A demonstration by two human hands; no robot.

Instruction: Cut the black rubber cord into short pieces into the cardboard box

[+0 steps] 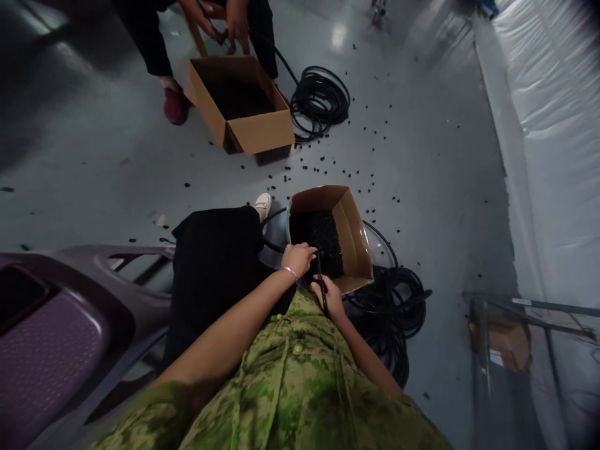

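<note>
A black tube runs upright between my hands, just in front of my camouflage-patterned shirt. My left hand, with a bracelet at the wrist, is closed, its fingertips pinching near the tube's upper end; any small part between them is too dark to make out. Lower down, my right hand has its fingers wrapped round the same tube. Just beyond both hands stands an open cardboard box, partly filled with many small black pieces. More tube curves around the box.
Coiled black tubing lies right of the box, with another coil farther off. Across from me, a person's hands work above a second cardboard box. Small black pieces dot the floor. A purple-grey chair stands at left.
</note>
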